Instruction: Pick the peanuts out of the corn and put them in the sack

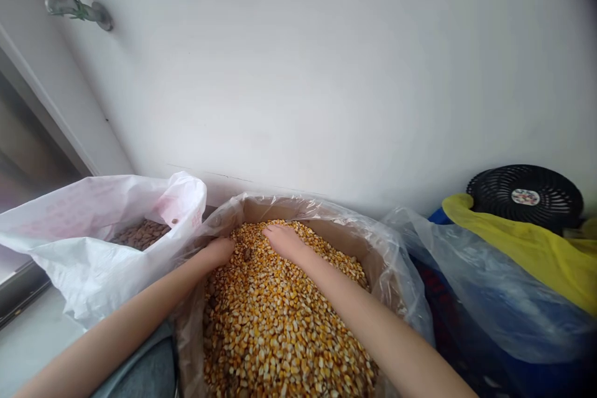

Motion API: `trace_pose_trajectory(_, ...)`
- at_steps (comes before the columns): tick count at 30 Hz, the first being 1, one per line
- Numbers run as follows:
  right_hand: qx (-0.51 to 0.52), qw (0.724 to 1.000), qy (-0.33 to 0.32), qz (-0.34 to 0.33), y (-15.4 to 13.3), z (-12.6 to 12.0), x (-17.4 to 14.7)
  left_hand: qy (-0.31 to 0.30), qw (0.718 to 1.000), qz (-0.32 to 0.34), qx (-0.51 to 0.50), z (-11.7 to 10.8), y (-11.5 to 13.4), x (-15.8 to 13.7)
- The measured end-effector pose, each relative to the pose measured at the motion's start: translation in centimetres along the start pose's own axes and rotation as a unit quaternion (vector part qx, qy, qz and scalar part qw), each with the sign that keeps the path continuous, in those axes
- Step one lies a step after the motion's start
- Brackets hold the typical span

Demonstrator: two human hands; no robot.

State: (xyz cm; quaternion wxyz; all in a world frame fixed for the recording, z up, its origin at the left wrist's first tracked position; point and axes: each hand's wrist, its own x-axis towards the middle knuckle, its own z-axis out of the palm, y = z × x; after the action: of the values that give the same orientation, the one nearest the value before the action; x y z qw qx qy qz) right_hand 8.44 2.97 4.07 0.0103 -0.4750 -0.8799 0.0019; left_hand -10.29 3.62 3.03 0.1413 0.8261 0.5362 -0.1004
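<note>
Loose yellow and whitish corn kernels (pixel 284 317) fill a large bag with a clear plastic liner (pixel 396 242). My left hand (pixel 220 252) rests at the left edge of the corn, by the liner; its fingers point down and are hidden from me. Farther to the right, my right hand (pixel 282 240) lies at the back of the heap, its fingers curled down among the kernels. Both forearms reach forward over the bag from the lower corners. What lies inside either palm is out of sight.
On the left stands an open white woven sack (pixel 88 261) holding brown pellets (pixel 142 234). A yellow bag (pixel 517 245), clear plastic sheeting (pixel 494 298) and a black fan (pixel 525 198) are on the right. Behind everything rises a white wall (pixel 303 74) with a metal tap (pixel 77 3).
</note>
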Motion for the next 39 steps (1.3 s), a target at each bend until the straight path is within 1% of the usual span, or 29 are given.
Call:
trace_pose_trajectory(3, 0.016, 1.000, -0.006, 0.002, -1.2, 0.9, 2.0, -0.040, 0.999, 0.003, 0.024, -0.2, -0.1, -0.6)
trace_pose_trajectory(5, 0.029, 0.999, -0.015, 0.011, -1.8, 1.9, 2.8, -0.047, 0.998, 0.011, 0.031, -0.1, 0.0, -1.1)
trace_pose_trajectory(8, 0.053, 0.998, -0.031, 0.035, -2.0, 3.1, 3.3, -0.021, 0.999, 0.027, 0.014, 0.2, 0.2, -1.5)
trace_pose_trajectory(10, 0.075, 0.995, -0.036, 0.050, -1.8, 3.4, 3.2, 0.002, 1.000, 0.028, 0.000, 0.5, 0.2, -1.6)
trace_pose_trajectory(14, 0.138, 0.987, -0.038, 0.076, -0.9, 3.1, 2.3, 0.012, 0.998, 0.049, 0.028, 0.9, 0.1, -1.4)
trace_pose_trajectory(16, 0.181, 0.979, -0.031, 0.089, -0.5, 2.9, 2.0, 0.012, 0.998, 0.048, 0.034, 1.0, -0.1, -1.4)
trace_pose_trajectory(19, 0.263, 0.959, 0.001, 0.107, 0.0, 2.8, 1.8, 0.017, 0.999, 0.039, 0.028, 1.2, -0.2, -1.5)
trace_pose_trajectory(21, 0.327, 0.937, 0.035, 0.121, 0.3, 2.6, 2.1, 0.028, 0.999, 0.030, 0.000, 1.3, -0.3, -1.5)
trace_pose_trajectory(23, 0.394, 0.906, 0.069, 0.138, 0.5, 2.1, 2.5, 0.035, 0.996, 0.021, -0.076, 1.3, -0.3, -1.3)
trace_pose_trajectory(24, 0.425, 0.889, 0.084, 0.147, 0.6, 1.8, 2.8, 0.033, 0.988, 0.015, -0.147, 1.2, -0.2, -1.2)
trace_pose_trajectory(25, 0.454, 0.872, 0.097, 0.155, 0.6, 1.5, 3.0, 0.027, 0.973, 0.007, -0.231, 1.1, -0.2, -1.0)
trace_pose_trajectory(26, 0.478, 0.857, 0.108, 0.162, 0.6, 1.1, 3.3, 0.018, 0.951, -0.002, -0.310, 1.0, -0.1, -0.9)
trace_pose_trajectory(27, 0.497, 0.844, 0.116, 0.167, 0.6, 0.8, 3.4, 0.012, 0.923, -0.014, -0.385, 0.7, 0.0, -0.7)
trace_pose_trajectory(28, 0.511, 0.834, 0.121, 0.172, 0.6, 0.6, 3.5, 0.009, 0.888, -0.024, -0.459, 0.4, 0.0, -0.6)
trace_pose_trajectory(30, 0.525, 0.823, 0.120, 0.179, 0.5, 0.4, 3.6, 0.016, 0.798, -0.033, -0.601, -0.5, 0.1, -0.5)
trace_pose_trajectory(31, 0.526, 0.823, 0.114, 0.182, 0.4, 0.5, 3.5, 0.026, 0.751, -0.031, -0.659, -1.0, 0.0, -0.6)
trace_pose_trajectory(32, 0.523, 0.826, 0.106, 0.184, 0.3, 0.7, 3.4, 0.035, 0.701, -0.029, -0.712, -1.4, 0.0, -0.6)
trace_pose_trajectory(33, 0.515, 0.831, 0.096, 0.186, 0.1, 1.0, 3.3, 0.043, 0.659, -0.027, -0.751, -1.8, 0.0, -0.7)
trace_pose_trajectory(34, 0.501, 0.840, 0.084, 0.188, -0.1, 1.3, 3.2, 0.048, 0.635, -0.027, -0.771, -2.1, 0.0, -0.8)
trace_pose_trajectory(37, 0.431, 0.883, 0.040, 0.181, -0.7, 2.3, 2.6, 0.052, 0.606, -0.033, -0.793, -2.1, 0.1, -1.0)
trace_pose_trajectory(38, 0.400, 0.900, 0.027, 0.173, -1.0, 2.5, 2.4, 0.049, 0.611, -0.039, -0.789, -1.9, 0.2, -1.1)
trace_pose_trajectory(39, 0.366, 0.916, 0.014, 0.163, -1.3, 2.7, 2.2, 0.047, 0.631, -0.049, -0.773, -1.6, 0.2, -1.1)
